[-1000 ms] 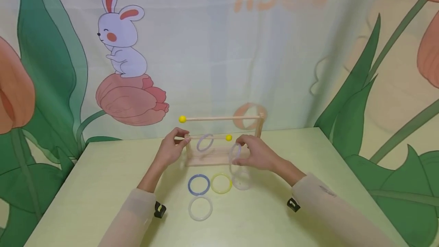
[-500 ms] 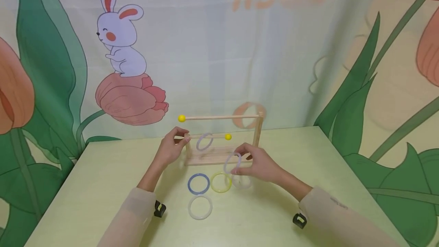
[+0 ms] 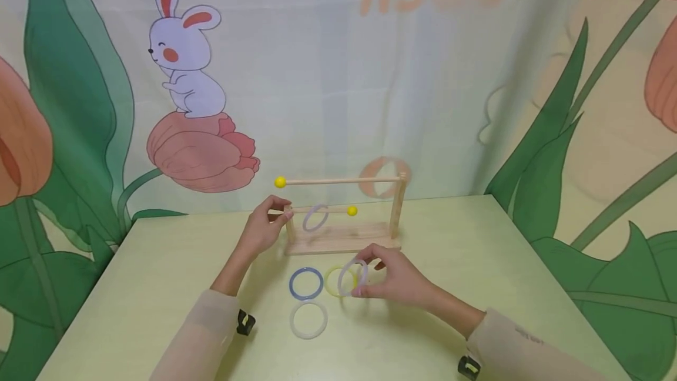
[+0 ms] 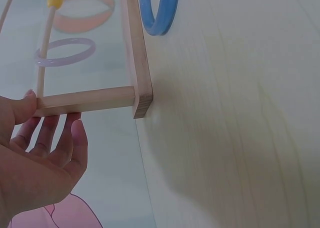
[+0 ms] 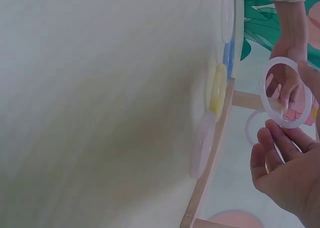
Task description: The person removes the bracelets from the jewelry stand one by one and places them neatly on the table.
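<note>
My left hand [image 3: 264, 225] grips the top of the short post [image 4: 85, 100] of a wooden ring stand [image 3: 344, 246], thumb on one side and fingers on the other. On the stand's lower rod hangs a pale purple ring [image 4: 65, 63]. In front of the stand, my right hand [image 3: 396, 278] pinches a pale, translucent ring [image 5: 264, 90] between thumb and fingers. It is held tilted above the table, overlapping the yellow ring [image 3: 327, 281] in the head view. Beneath this hand another pale purple ring [image 5: 203, 145] lies on the table, mostly hidden from the head view.
A blue ring [image 3: 306, 299] and a whitish ring [image 3: 309, 337] lie on the table [image 3: 158, 287] left of the yellow one. The stand's upper rod [image 3: 341, 181] ends in a yellow ball [image 3: 280, 182]. Behind the table hangs a printed curtain [image 3: 317, 75].
My right hand has come down and toward me from beside the lower rod's ball, still holding the pale ring. The left hand stays on the post.
</note>
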`<state>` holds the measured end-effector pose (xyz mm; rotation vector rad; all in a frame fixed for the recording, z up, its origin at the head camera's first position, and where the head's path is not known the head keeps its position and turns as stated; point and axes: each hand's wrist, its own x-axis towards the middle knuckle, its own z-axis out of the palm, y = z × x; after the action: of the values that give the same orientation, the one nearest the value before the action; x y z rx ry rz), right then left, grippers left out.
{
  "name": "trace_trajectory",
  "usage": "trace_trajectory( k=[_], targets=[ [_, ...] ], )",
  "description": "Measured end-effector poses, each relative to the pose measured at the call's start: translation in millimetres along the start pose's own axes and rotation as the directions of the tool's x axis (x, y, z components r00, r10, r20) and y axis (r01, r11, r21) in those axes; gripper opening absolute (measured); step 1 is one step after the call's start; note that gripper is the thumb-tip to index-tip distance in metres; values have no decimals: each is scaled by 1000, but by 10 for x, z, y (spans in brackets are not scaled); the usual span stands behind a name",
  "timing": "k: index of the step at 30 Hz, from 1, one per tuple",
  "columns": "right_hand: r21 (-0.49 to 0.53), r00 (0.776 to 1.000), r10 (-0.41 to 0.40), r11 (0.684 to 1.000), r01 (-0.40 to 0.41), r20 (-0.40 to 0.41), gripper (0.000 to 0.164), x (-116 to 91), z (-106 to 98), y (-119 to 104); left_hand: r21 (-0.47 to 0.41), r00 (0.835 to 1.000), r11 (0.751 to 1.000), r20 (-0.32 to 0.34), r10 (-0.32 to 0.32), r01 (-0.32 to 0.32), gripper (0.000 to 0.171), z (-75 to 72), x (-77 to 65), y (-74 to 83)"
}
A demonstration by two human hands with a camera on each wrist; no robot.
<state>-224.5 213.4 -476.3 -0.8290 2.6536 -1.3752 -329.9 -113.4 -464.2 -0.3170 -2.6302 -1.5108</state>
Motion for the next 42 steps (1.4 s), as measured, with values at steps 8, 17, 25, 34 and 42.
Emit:
trace_trajectory(
  k=[8, 17, 25, 34, 42],
  targets=[
    [30, 999, 5, 1000, -6, 37, 52, -97, 118, 17, -1, 1000, 1000, 6, 4, -4, 31, -28, 8, -4],
    [-40, 995, -62, 997, 65, 72, 63, -209, 210, -1, -6, 1000, 1000, 13, 0, 1, 30, -6, 9, 21],
    [-80, 995, -49, 995, 56, 91, 65, -251, 291, -3, 11, 1000, 1000, 10, -6, 6, 32, -6, 7, 21],
    [-125, 996, -19, 992, 30, 88, 68, -277, 379, 93, 8, 1000, 1000, 12, -7, 7, 31, 2, -8, 12],
    [-198, 996, -26, 979, 43, 88, 67, -267, 365, 63, 7, 1000, 1000, 13, -16, 16, 31, -12, -7, 20]
  ],
)
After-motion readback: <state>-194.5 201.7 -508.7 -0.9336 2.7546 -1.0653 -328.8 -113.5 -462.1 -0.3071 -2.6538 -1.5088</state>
